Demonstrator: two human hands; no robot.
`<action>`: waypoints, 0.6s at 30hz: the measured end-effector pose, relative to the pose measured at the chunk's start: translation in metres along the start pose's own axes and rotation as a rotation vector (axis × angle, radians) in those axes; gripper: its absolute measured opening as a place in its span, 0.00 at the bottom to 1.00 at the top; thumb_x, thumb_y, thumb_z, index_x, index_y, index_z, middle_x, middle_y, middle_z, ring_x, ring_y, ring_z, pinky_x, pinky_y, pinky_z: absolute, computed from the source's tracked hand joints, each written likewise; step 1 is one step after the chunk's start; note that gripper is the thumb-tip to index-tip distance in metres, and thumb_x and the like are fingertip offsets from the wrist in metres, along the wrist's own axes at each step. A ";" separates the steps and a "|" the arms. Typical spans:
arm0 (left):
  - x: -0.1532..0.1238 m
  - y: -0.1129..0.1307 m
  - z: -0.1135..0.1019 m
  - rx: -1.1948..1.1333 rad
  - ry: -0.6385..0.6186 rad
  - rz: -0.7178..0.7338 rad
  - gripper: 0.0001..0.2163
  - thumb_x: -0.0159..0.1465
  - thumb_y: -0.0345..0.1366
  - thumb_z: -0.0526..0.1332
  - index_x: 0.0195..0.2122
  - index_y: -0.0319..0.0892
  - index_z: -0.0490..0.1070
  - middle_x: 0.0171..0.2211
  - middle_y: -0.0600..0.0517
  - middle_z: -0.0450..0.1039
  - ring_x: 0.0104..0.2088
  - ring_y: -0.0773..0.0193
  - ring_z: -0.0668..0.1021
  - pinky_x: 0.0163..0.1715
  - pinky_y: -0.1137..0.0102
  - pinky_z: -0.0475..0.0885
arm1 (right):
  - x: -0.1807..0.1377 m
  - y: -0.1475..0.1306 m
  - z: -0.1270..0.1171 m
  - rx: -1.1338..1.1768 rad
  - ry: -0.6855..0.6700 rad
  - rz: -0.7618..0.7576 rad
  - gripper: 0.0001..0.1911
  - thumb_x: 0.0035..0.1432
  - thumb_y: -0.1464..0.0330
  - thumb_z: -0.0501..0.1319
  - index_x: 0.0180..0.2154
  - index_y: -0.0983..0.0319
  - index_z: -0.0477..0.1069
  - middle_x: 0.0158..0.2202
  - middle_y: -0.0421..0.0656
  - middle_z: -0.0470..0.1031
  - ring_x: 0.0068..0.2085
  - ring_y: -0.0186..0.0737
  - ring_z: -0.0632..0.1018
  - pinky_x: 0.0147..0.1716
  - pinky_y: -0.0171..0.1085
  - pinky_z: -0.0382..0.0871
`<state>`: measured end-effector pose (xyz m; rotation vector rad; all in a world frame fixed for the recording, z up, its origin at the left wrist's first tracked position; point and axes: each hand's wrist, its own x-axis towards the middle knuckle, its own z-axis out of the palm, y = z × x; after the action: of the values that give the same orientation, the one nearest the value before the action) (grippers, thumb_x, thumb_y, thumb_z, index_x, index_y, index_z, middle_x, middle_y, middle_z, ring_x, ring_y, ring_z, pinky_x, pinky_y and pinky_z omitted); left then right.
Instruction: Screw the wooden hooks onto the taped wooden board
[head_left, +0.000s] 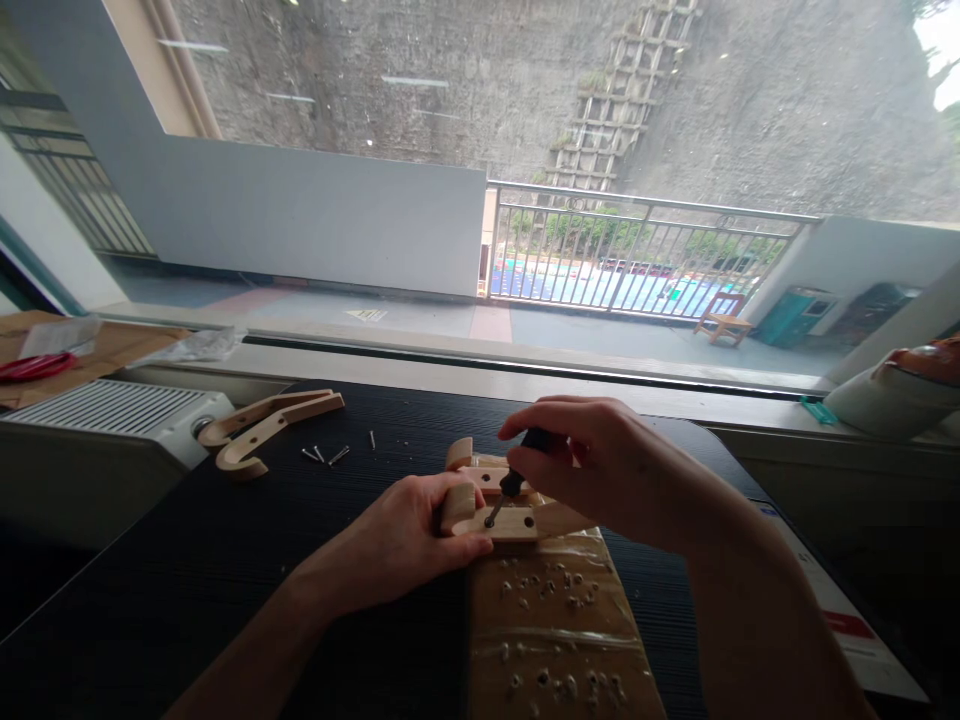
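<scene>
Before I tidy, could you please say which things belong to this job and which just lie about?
Job: screwdriver; held wooden piece; taped board; probably loose screws, curved wooden pieces.
Seemingly lying about: plastic bag; red item; chair outside.

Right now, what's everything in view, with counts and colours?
Wood-grained tabletop: 1, black, below
Tape-wrapped, pitted block: 1, brown, on tabletop
Curved wooden pieces: 2, pale, on block
Slim screwdriver: 1, black-handled, tip at nearer piece
Loose wooden hooks: 2, pale, left on tabletop
Metal screws: at least 4, silver, near hooks
Slatted box: 1, white, left
Cardboard sheet: 1, brown, left
Plastic bags: 2, clear, left
Blurred object: 1, red, left edge
Flat sheet or screen: 1, white-and-red, right
Rounded pot: 1, pale, right
Barred railing: 1, grey, outside
Wooden chair: 1, brown, outside
Left hand: 1, bare, holding nearer piece
Right hand: 1, bare, gripping screwdriver
</scene>
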<state>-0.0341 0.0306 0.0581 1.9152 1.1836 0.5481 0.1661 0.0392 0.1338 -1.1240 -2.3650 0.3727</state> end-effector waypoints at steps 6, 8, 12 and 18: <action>-0.001 0.004 -0.001 0.004 0.011 -0.008 0.09 0.55 0.39 0.60 0.33 0.40 0.71 0.31 0.56 0.69 0.30 0.67 0.69 0.30 0.75 0.64 | 0.001 -0.001 0.000 0.090 -0.043 -0.009 0.08 0.58 0.64 0.56 0.34 0.60 0.72 0.23 0.34 0.67 0.23 0.26 0.62 0.22 0.27 0.55; -0.002 0.005 -0.001 0.001 0.022 -0.004 0.09 0.54 0.39 0.60 0.33 0.39 0.71 0.32 0.55 0.70 0.30 0.66 0.70 0.30 0.75 0.64 | 0.004 0.002 0.004 0.044 -0.020 0.061 0.11 0.58 0.61 0.54 0.32 0.60 0.71 0.21 0.35 0.66 0.22 0.26 0.62 0.20 0.28 0.53; -0.002 0.005 0.000 -0.002 0.035 -0.003 0.10 0.54 0.39 0.60 0.33 0.39 0.71 0.32 0.55 0.70 0.30 0.66 0.70 0.30 0.75 0.64 | 0.007 0.006 0.009 -0.036 0.056 0.135 0.15 0.59 0.59 0.52 0.29 0.61 0.70 0.19 0.36 0.64 0.21 0.27 0.61 0.19 0.30 0.51; -0.001 0.003 0.000 0.006 0.013 -0.012 0.09 0.55 0.39 0.60 0.33 0.40 0.71 0.31 0.56 0.69 0.28 0.67 0.68 0.28 0.76 0.63 | 0.001 -0.003 -0.001 0.092 -0.071 0.060 0.10 0.58 0.62 0.55 0.37 0.58 0.71 0.21 0.34 0.64 0.21 0.27 0.60 0.20 0.28 0.53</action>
<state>-0.0332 0.0290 0.0612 1.9116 1.2051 0.5521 0.1638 0.0379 0.1361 -1.1581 -2.3532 0.5454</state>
